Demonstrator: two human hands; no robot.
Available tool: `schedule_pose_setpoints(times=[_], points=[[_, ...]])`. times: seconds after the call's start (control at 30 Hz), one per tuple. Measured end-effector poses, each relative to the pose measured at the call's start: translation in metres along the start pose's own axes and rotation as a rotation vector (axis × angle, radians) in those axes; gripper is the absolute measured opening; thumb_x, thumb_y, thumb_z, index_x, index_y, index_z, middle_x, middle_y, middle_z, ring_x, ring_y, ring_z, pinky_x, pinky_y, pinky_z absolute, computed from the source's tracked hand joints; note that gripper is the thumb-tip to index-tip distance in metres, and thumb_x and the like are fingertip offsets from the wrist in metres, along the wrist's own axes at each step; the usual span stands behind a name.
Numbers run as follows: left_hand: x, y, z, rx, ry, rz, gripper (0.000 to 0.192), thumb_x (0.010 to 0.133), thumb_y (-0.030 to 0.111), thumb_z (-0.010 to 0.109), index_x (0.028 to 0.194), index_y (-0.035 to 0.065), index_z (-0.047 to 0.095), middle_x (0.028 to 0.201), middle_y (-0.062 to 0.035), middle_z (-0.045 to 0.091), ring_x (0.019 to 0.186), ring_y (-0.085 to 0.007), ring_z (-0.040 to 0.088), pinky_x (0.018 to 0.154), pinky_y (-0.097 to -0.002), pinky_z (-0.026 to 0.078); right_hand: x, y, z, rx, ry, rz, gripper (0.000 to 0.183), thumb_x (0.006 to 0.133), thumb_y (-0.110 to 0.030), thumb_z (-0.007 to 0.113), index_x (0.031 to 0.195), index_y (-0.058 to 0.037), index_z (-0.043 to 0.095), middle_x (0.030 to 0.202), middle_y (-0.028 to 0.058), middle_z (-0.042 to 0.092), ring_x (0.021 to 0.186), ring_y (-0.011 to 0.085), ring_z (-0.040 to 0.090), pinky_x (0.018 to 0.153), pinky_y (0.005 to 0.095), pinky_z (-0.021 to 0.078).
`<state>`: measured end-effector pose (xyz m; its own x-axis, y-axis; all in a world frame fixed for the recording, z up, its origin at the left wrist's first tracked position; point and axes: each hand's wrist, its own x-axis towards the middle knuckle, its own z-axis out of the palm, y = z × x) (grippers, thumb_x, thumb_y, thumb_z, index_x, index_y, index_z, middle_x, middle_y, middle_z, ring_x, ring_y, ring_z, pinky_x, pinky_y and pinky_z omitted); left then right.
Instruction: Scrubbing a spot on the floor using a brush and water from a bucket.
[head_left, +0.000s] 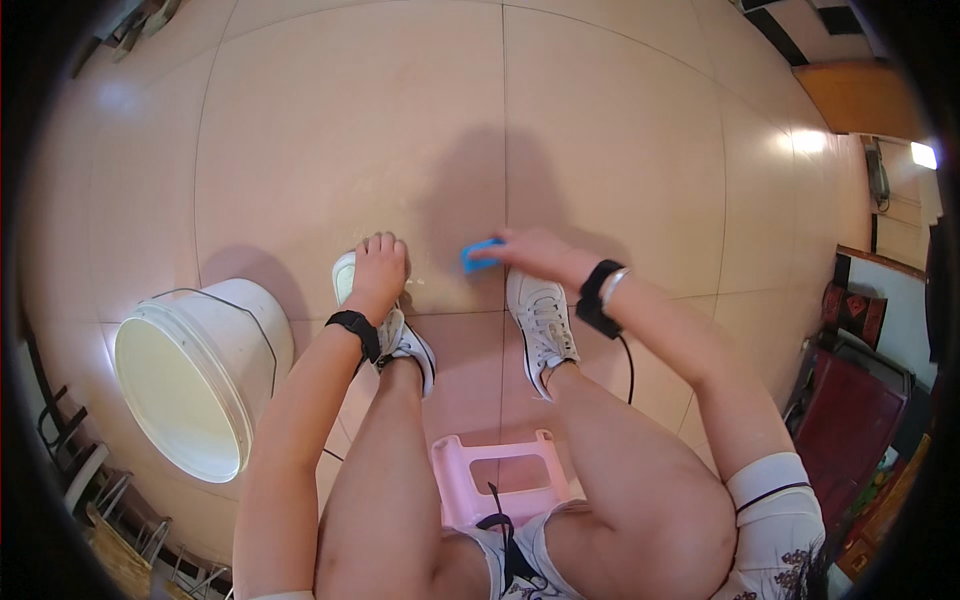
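My right hand grips a small blue object, blurred, perhaps a sponge or a brush. It is low over the tiles, by the toe of my right white lace-up shoe. My left hand lies over the front of my left white shoe, fingers pointing forward. Its underside is hidden, so whether it grips the shoe cannot be told. Small pale wet-looking spots show on the floor between the shoes.
A white plastic bucket with a wire handle is tilted in view at my left. I sit on a pink plastic stool. Beige floor tiles spread ahead. Metal-legged furniture stands far left, a dark red chair at right.
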<state>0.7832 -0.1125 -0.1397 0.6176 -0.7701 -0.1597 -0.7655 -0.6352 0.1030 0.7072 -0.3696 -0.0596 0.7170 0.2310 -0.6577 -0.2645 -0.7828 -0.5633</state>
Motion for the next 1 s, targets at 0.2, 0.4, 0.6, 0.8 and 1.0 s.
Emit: schedule_pose_setpoints(times=[0.2,0.4,0.6,0.8,1.0], points=[[0.002,0.015,-0.011,0.038,-0.005,0.179,0.019,0.078,0.016,0.051,0.091,0.0038,0.055,0.099,-0.0115,0.053,0.1,-0.0267,0.048,0.088,-0.0399,0.037,-0.048,0.111,-0.067,-0.212,0.362,0.051,0.05,0.079,0.0,0.054,0.124,-0.0194,0.045,0.102,0.014,0.055,0.09,0.0315,0.056,0.079,0.0385,0.0469],[0.007,0.028,-0.008,-0.063,0.072,0.193,0.022,0.076,0.014,0.053,0.094,0.0023,0.053,0.104,-0.014,0.051,0.102,-0.0289,0.046,0.092,-0.0405,0.034,-0.014,0.143,-0.062,-0.189,0.644,-0.064,0.054,0.08,-0.002,0.054,0.129,-0.015,0.038,0.112,0.0207,0.05,0.095,0.0361,0.054,0.083,0.0407,0.0461],[-0.003,0.005,-0.023,-0.056,-0.104,0.222,0.025,0.076,0.012,0.051,0.1,0.0042,0.055,0.104,-0.0126,0.053,0.105,-0.0268,0.047,0.094,-0.0402,0.035,0.023,0.038,0.014,-0.178,0.185,-0.259,0.05,0.086,-0.025,0.053,0.131,-0.0106,0.037,0.11,0.0195,0.052,0.093,0.036,0.057,0.082,0.0411,0.0459],[0.061,-0.018,-0.033,-0.238,-0.44,0.127,0.025,0.075,0.018,0.058,0.096,0.003,0.055,0.104,-0.0138,0.055,0.103,-0.0299,0.05,0.088,-0.0406,0.041,0.009,0.015,0.061,-0.274,-0.356,-0.428,0.039,0.087,-0.036,0.05,0.114,-0.0084,0.052,0.1,0.0149,0.059,0.091,0.0322,0.058,0.08,0.0393,0.0471],[0.066,-0.018,-0.022,-0.184,-0.372,0.013,0.033,0.073,0.028,0.066,0.096,0.0062,0.057,0.104,-0.0096,0.056,0.107,-0.0271,0.05,0.089,-0.0392,0.041,0.031,0.129,-0.068,-0.327,0.747,-0.126,0.039,0.088,-0.021,0.049,0.126,-0.0122,0.046,0.1,0.0201,0.058,0.086,0.0333,0.057,0.077,0.0434,0.0451]])
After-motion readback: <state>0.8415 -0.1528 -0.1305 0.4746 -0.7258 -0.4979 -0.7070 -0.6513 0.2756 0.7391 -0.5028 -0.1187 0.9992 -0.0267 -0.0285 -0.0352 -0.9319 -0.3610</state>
